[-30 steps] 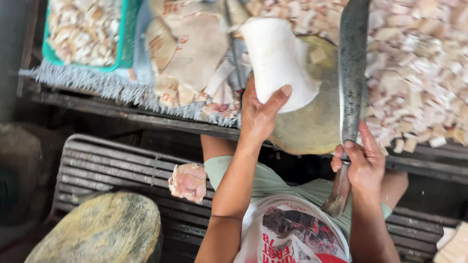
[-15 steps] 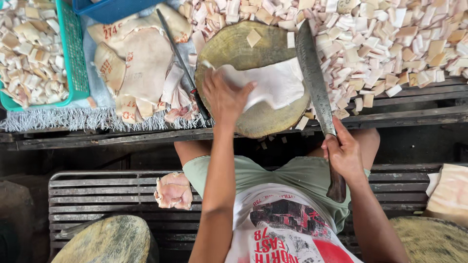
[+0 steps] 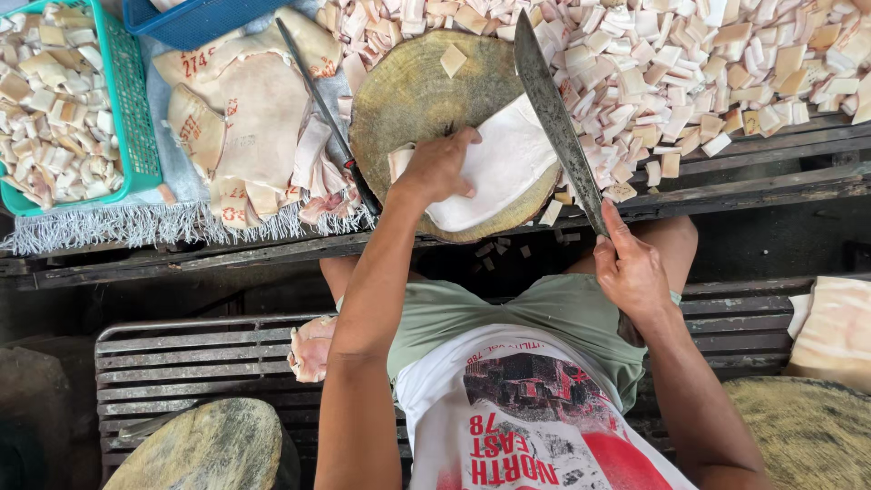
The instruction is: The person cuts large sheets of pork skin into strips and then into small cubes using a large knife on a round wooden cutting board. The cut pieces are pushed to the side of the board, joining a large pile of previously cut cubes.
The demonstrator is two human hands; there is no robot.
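Observation:
My left hand (image 3: 440,165) presses flat on a pale slab of skin (image 3: 504,172) lying on a round wooden chopping block (image 3: 408,95). My right hand (image 3: 631,268) grips the handle of a long dark cleaver (image 3: 553,113), whose blade rests along the slab's right edge. A single small cut square (image 3: 452,59) sits on the block's far side.
A heap of small cut squares (image 3: 689,63) covers the table at right. Stamped raw skin sheets (image 3: 254,113) and a thin knife (image 3: 322,109) lie left of the block. A green basket (image 3: 63,100) holds pieces; a blue basket (image 3: 195,16) stands behind. Slatted bench (image 3: 172,358), another block (image 3: 204,449).
The slab came down from being held up and now lies flat on the block under my left hand. The cleaver swung from upright to lying along the slab's right edge.

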